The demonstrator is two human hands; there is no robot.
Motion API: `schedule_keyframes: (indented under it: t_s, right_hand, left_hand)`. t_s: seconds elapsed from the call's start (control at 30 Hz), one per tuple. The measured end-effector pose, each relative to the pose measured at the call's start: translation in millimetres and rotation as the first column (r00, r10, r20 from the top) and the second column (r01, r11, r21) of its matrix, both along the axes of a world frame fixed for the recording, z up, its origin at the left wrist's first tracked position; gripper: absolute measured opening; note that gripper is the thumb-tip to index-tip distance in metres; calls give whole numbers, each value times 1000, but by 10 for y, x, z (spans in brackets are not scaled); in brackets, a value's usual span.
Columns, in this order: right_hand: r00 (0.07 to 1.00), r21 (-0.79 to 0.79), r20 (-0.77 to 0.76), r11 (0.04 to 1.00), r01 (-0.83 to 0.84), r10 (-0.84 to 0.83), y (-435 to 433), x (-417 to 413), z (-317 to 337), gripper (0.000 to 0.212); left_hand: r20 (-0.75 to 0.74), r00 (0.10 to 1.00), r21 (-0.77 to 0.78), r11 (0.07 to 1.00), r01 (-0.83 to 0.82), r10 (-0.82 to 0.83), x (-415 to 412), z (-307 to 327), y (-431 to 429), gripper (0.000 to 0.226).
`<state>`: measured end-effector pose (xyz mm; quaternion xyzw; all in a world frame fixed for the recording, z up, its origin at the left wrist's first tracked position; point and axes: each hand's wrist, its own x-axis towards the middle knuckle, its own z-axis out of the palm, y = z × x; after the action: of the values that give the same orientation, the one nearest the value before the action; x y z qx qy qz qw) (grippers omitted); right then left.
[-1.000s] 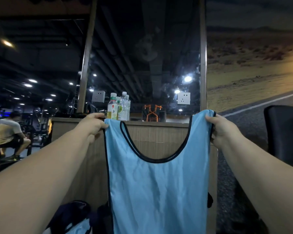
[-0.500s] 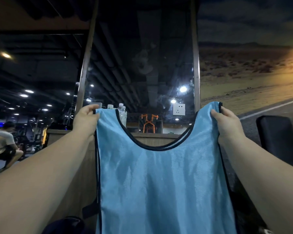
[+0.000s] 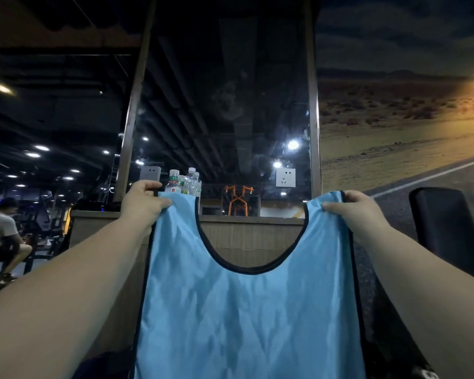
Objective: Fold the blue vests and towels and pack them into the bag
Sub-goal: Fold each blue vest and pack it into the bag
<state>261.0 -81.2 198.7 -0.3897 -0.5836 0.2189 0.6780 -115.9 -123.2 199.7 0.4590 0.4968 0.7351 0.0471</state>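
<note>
Though bottle labels [image 3: 173, 189] blur, L hand [image 3: 143, 205] & R hand [image 3: 353, 210] each pinch a strap of blue vest [image 3: 244, 310].

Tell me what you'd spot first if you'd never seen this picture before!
The big shiny blue vest fills the middle, hanging spread out from its two shoulder straps. The left hand pinches one strap and the right hand pinches the other. Behind, water bottles stand on a wooden ledge.

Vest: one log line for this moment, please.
vest: held up, unfolded | left hand: grips one shoulder | right hand: grips other shoulder | fold: not started
</note>
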Motion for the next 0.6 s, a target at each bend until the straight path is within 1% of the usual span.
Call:
schedule_keyframes:
  t_s: [0.03,0.07,0.1,0.17,0.23,0.3,0.37,0.43,0.5,0.6]
  right_hand:
    - [988,14,102,993,114,-115,11,-25,-5,37]
    - [963,36,173,978,205,-208,20,-50,-3,39]
    - [942,55,208,965,257,-262,22,-76,2,40]
    - [925,94,218,950,298,-311,-3,-134,14,40]
    - [915,118,211,938,324,-343,-47,-187,24,43]
    - [913,131,205,934,332,-353,-65,-234,29,43]
    - [917,140,193,935,325,-348,-50,-285,26,29]
    - [916,139,210,938,318,-342,-33,-342,22,23]
    - [910,122,255,945,304,-326,-36,-411,22,25]
    - [906,83,303,955,285,-296,-53,-528,17,27]
  left_hand:
    - [-65,996,-41,997,-64,61,29,-1,-7,41]
    - [-124,986,-67,990,-121,112,59,2,-10,43]
    - [-162,977,-86,984,-156,141,84,4,-8,45]
    - [-183,970,-98,979,-178,158,118,0,24,49]
    - [-135,985,-118,985,-123,107,153,-11,49,54]
    - [-35,999,-134,990,-42,38,179,-13,83,56]
    - [83,994,-155,985,78,-66,206,-7,141,59]
    - [150,977,-173,968,180,-154,251,-3,201,60]
    - [185,961,-165,958,235,-204,311,10,253,54]
    - [148,964,-188,950,248,-222,505,23,245,27]
